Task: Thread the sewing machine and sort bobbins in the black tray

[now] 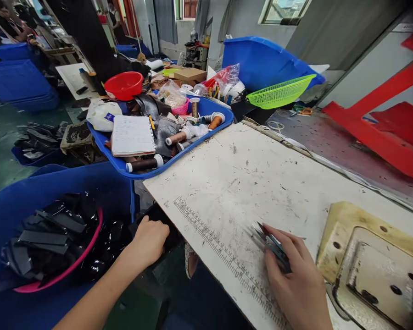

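My right hand (296, 279) rests on the worn white worktable (248, 183) near its front edge, closed around small metal snips (266, 238) whose tips point up and left, beside a printed ruler scale (220, 247). My left hand (150, 240) reaches down off the table's left edge and lies on dark material (158, 215) just below the tabletop; what its fingers grip is hidden. Left of it, a blue bin (7, 206) holds a pink basket (89, 256) full of glossy black cut pieces (51, 229).
A blue tray (213, 107) at the table's far left corner holds thread spools, a notebook (132, 135) and a red bowl (124, 85). A green mesh basket (278, 91) sits further back. A yellowed metal plate (371, 256) lies at right. Red shapes (382, 137) mark the grey surface beyond.
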The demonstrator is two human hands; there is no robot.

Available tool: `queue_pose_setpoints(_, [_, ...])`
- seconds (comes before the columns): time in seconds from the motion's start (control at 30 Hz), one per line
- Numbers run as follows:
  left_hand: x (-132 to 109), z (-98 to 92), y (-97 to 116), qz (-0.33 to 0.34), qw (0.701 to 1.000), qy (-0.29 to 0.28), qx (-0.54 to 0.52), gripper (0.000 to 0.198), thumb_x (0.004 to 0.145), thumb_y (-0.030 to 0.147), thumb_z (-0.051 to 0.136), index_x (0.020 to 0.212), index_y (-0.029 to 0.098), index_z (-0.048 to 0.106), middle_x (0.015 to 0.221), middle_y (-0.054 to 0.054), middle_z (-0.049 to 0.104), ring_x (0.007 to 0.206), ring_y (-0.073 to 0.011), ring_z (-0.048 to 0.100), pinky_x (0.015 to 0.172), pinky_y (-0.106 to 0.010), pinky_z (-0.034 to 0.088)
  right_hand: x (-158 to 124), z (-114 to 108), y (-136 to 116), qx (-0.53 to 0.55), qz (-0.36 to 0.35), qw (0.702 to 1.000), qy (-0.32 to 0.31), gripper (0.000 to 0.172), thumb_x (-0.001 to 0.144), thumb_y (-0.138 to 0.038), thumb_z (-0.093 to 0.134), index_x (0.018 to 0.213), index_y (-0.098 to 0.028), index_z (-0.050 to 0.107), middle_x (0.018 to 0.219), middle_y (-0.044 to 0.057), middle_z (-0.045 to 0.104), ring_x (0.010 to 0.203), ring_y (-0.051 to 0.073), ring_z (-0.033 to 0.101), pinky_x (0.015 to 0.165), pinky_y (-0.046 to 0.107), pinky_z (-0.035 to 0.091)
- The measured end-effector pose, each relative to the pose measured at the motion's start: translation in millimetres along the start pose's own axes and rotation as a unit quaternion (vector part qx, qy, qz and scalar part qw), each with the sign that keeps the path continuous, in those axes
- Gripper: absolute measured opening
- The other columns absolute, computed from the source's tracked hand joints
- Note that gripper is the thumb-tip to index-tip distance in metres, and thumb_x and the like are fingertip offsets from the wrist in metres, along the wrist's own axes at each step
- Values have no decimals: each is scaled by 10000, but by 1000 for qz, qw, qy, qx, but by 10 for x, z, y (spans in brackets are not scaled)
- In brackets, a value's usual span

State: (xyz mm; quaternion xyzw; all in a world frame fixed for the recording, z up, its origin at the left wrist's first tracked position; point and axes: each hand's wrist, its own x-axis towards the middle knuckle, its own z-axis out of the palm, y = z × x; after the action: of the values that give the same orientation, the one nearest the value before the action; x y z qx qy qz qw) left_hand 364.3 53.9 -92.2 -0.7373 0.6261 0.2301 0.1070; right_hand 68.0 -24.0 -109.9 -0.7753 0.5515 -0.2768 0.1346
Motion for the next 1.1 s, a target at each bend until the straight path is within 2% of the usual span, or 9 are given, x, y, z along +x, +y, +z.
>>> queue_pose_setpoints(0.17, [-189,32,-86,7,998,24,-56,113,835,86,651,841,196,625,822,-28,727,844,-278,694,960,-470,460,-9,-23,-7,15,-7,1000,-19,372,962,-321,476,1307,-338,615,1202,32,647,723,131,681,431,179,515])
queue_pose_setpoints(0.3, [-460,19,-81,-3,990,82,-116,72,963,192,557,903,232,558,879,50,675,756,-163,637,1195,-476,261,-33,-18,-13,15,-16,1000,-10,375,957,-321,465,1301,-350,611,1204,16,641,806,146,695,447,185,524])
queue_pose_setpoints(0.47, [-712,25,-53,-29,976,133,-168,52,940,255,516,917,250,562,907,12,679,860,-230,633,1171,-538,272,-62,-3,-21,15,-28,999,-3,382,949,-314,453,1296,-357,607,1186,-1,638,744,126,660,462,204,514])
queue_pose_setpoints(0.63, [-891,77,-63,-14,964,184,-191,82,934,294,501,914,255,570,861,1,683,763,-240,619,1143,-580,293,-90,-5,-35,30,-24,999,5,388,937,-320,461,1291,-330,619,1184,12,636,705,125,624,510,242,514])
queue_pose_setpoints(0.83, [-626,257,-140,-5,922,262,-284,54,894,242,604,856,243,642,814,-15,718,835,-271,661,1110,-561,338,-134,18,0,34,-20,999,8,404,931,-391,470,1283,-298,645,1191,43,638,823,185,646,569,287,512])
queue_pose_setpoints(0.9, [-500,375,-174,-26,893,305,-330,62,855,214,639,880,240,689,974,-58,732,1050,-308,638,1163,-546,286,-138,14,13,30,-22,999,13,415,907,-409,480,1255,-281,667,1171,53,646,753,182,635,563,304,500])
queue_pose_setpoints(0.97, [-432,525,-179,-79,839,369,-391,278,884,253,617,1154,246,680,1386,-107,582,1389,-334,415,1226,-528,182,-139,-15,-22,35,-16,999,16,422,876,-403,497,1230,-263,681,1153,62,660,682,174,612,541,308,480])
queue_pose_setpoints(1.03, [-412,692,-140,-146,766,411,-473,619,921,336,584,1502,234,396,1641,-142,230,1529,-337,143,1240,-550,144,-151,-68,-141,53,4,998,30,427,845,-369,522,1217,-234,682,1106,78,680,708,192,618,549,301,472])
queue_pose_setpoints(1.1, [-409,846,-69,-179,698,386,-576,842,895,377,596,1579,172,149,1631,-235,205,1497,-373,253,1176,-584,302,-184,-122,-351,80,31,996,35,397,845,-354,528,1182,-210,681,955,73,679,681,192,594,530,285,437])
